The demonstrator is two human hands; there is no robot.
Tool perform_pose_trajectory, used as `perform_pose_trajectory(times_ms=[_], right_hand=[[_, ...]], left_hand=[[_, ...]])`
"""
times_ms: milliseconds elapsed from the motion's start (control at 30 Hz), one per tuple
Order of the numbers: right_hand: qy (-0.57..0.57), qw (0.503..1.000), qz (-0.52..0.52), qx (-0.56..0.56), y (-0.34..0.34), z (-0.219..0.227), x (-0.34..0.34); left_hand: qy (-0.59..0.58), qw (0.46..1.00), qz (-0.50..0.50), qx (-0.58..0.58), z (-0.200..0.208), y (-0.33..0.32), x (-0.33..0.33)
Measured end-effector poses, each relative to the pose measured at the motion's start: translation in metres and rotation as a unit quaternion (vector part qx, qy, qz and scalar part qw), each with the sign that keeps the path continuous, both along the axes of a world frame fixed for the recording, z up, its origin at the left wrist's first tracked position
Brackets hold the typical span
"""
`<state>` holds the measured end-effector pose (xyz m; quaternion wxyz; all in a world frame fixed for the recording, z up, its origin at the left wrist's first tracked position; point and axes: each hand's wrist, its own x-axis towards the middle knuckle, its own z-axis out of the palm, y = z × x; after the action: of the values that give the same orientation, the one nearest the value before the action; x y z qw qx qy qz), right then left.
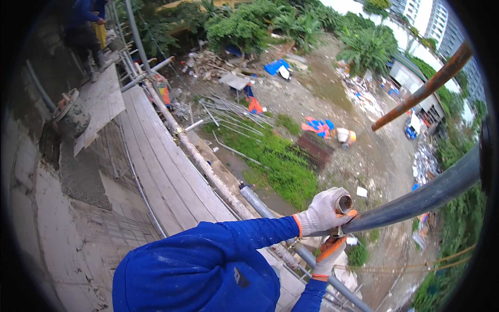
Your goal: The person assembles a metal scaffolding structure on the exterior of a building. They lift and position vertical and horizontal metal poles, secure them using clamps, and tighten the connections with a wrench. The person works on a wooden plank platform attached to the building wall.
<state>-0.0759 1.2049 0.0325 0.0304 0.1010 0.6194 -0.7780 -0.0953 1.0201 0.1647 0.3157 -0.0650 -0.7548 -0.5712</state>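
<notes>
My left hand (323, 212), in a pale knit glove with orange-coated fingers, is closed around the joint of a dark grey scaffold pipe (416, 202) and a short upright pipe (344, 203) whose open end shows above the fist. Just below, my right hand (330, 256), gloved the same way, has its fingers closed on a small metal scaffold clamp (337, 233) under the grey pipe. Most of the clamp is hidden by the fingers. Both arms are in blue sleeves.
Wooden planks (161, 156) form a walkway beside a rough wall, edged by a paint-spotted rail (202, 161). A rusty pipe (423, 86) slants at the upper right. A mortar-stained bucket (71, 114) and a co-worker (83, 31) are at the far left. Far below lies ground with debris.
</notes>
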Motion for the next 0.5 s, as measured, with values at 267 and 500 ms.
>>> perform_pose_trajectory(times_ms=[267,500], right_hand=[[-0.158,0.986,0.037,-0.026,0.007,0.047,0.021],[-0.197,0.979,0.032,-0.038,0.013,0.046,0.023]], left_hand=[[0.021,0.999,-0.033,0.000,-0.011,-0.016,-0.011],[0.034,0.998,-0.045,0.015,-0.019,-0.024,-0.017]])
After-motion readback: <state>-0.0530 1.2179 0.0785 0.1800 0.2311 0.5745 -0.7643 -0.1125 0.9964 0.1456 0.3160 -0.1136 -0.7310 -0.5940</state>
